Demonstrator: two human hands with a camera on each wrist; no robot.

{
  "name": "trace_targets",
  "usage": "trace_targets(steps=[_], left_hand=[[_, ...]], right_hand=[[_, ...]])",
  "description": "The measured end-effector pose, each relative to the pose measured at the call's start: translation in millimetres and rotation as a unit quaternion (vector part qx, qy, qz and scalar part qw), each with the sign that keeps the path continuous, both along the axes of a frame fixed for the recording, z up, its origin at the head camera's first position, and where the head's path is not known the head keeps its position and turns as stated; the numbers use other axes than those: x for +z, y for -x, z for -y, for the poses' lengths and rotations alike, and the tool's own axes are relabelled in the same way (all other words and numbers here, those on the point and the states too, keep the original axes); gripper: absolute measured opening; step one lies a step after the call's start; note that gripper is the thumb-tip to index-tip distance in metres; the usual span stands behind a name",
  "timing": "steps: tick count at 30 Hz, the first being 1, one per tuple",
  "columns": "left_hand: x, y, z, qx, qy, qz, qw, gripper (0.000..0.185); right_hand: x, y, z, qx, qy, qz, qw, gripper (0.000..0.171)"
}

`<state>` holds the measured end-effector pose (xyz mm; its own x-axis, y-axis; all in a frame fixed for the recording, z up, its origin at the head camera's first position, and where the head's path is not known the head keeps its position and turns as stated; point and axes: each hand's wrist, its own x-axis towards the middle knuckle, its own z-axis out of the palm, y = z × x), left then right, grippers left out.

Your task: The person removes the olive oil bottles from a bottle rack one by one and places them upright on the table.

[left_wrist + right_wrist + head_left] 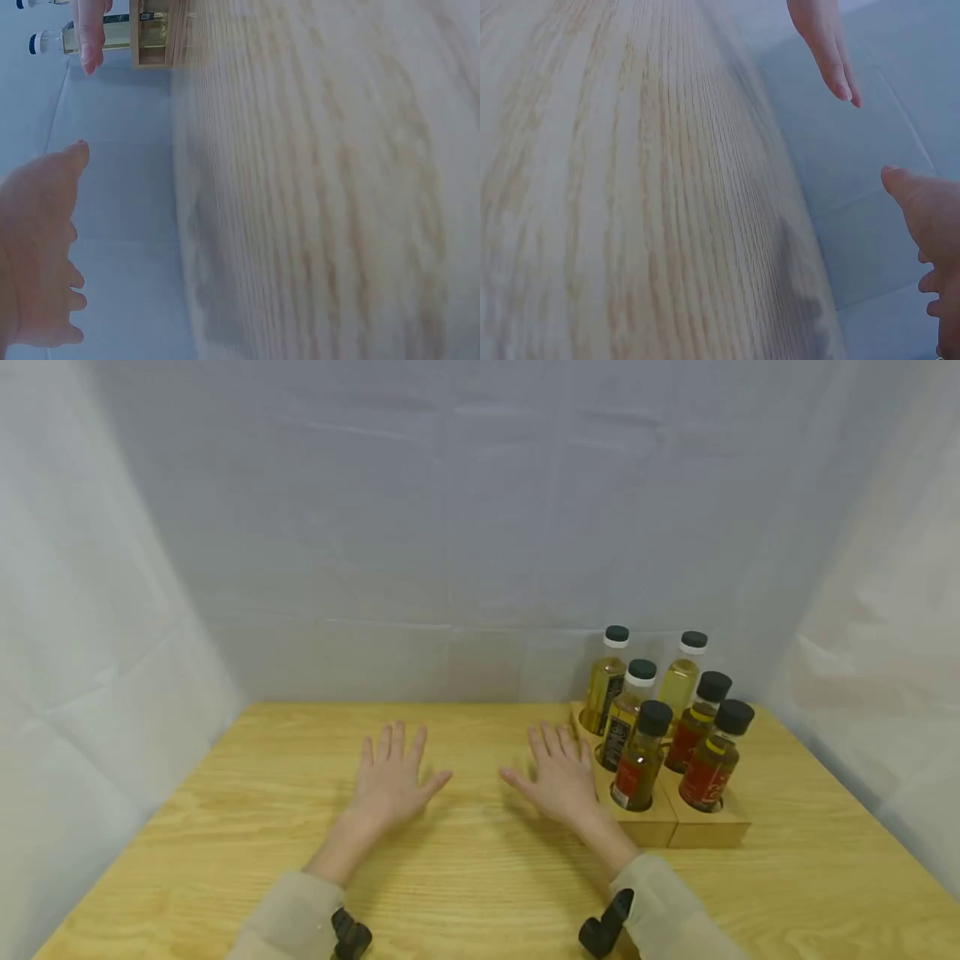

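Observation:
Both hands lie flat, palms down, on the wooden table (465, 877) with fingers spread and nothing held. My left hand (390, 777) rests near the table's middle; the left wrist view shows it from the side (37, 255). My right hand (558, 777) lies just left of a wooden bottle rack (705, 831), close to it but apart. The rack holds several oil bottles with dark caps; the front ones (637, 756) carry red labels, the rear ones (606, 681) hold pale yellow oil. The right wrist view shows my right hand (930, 225) and the left hand's fingertips (832, 52).
Pale cloth walls (480, 527) close in the table at the back and both sides. The rack stands at the back right. A black wrist mount (603, 927) sits on each sleeve. Bare wood lies in front of and left of the hands.

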<state>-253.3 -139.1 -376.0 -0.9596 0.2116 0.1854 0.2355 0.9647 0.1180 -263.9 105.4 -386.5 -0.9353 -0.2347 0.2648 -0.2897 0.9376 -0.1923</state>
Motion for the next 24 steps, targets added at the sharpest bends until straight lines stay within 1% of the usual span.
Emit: trace_targets(steps=[5,10,12,15,17,20,21,24], left_hand=[[-0.2,-1.5,-5.6,-0.006,-0.002,0.009,0.9999,0.084],[0.4,-3.4,-12.0,-0.025,-0.011,0.008,0.9996,0.087],[1.8,-4.9,-14.6,-0.033,-0.017,0.005,0.9993,0.089],[4.6,-7.2,-19.6,-0.051,-0.040,0.001,0.9979,0.094],[6.5,-8.4,-23.7,-0.064,-0.062,-0.001,0.9960,0.095],[8.3,-10.4,-30.4,-0.082,-0.109,0.005,0.9906,0.096],[8.8,-11.2,-32.7,-0.088,-0.127,0.009,0.9880,0.096],[11.1,-14.1,-39.7,-0.103,-0.193,0.026,0.9755,0.093]], right_hand=[[0.0,-0.7,-0.1,0.007,0.010,-0.004,1.000,0.086],[0.0,-0.4,-2.0,0.016,0.027,-0.014,0.999,0.087],[0.2,0.3,-2.9,0.025,0.045,-0.016,0.999,0.087],[0.5,0.8,-5.0,0.041,0.097,-0.006,0.994,0.089],[0.9,0.3,-7.1,0.052,0.146,0.010,0.988,0.089],[2.8,-3.8,-11.1,0.064,0.227,0.042,0.971,0.087],[3.7,-5.8,-12.6,0.069,0.253,0.055,0.963,0.086],[5.9,-12.2,-18.5,0.090,0.323,0.094,0.937,0.082]])
